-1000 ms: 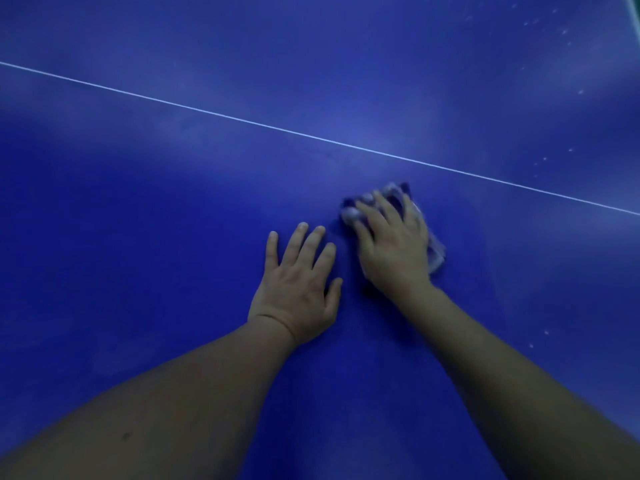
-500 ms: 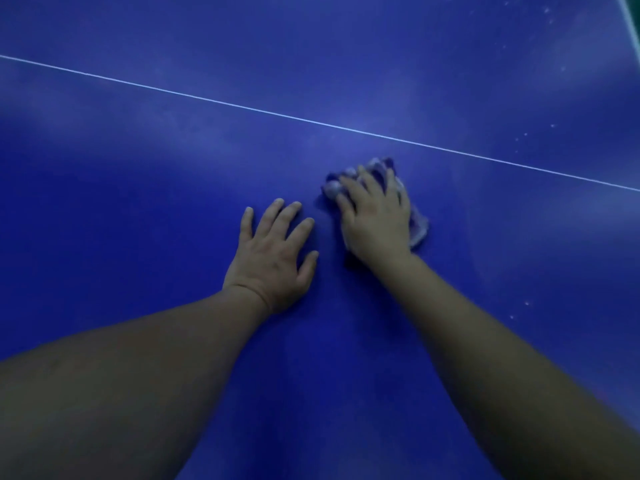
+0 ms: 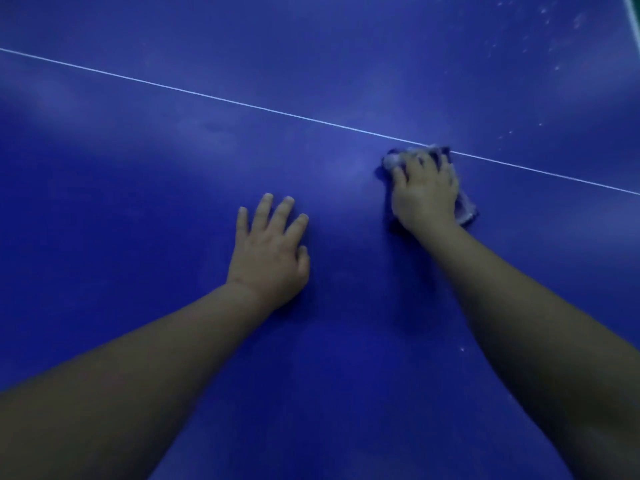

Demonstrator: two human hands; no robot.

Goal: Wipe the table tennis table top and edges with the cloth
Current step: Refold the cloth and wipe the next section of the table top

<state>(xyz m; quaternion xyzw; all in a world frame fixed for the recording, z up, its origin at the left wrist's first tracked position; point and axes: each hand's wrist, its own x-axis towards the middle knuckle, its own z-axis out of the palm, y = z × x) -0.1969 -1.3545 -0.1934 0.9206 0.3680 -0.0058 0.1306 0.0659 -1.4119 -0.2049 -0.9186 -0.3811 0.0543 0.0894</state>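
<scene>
Mid top-wipe: your right hand (image 3: 424, 192) grips the cloth (image 3: 465, 207) at the white line (image 3: 207, 95), left hand (image 3: 268, 249) flat, fingers spread, on the desk (image 3: 138, 202); next push toward the specks (image 3: 554, 46) far right.

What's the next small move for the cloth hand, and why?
Probably push the cloth up and right across the white line. The right hand holds it at the line, and pale specks show beyond, toward the top right. The left hand rests flat on the table.
</scene>
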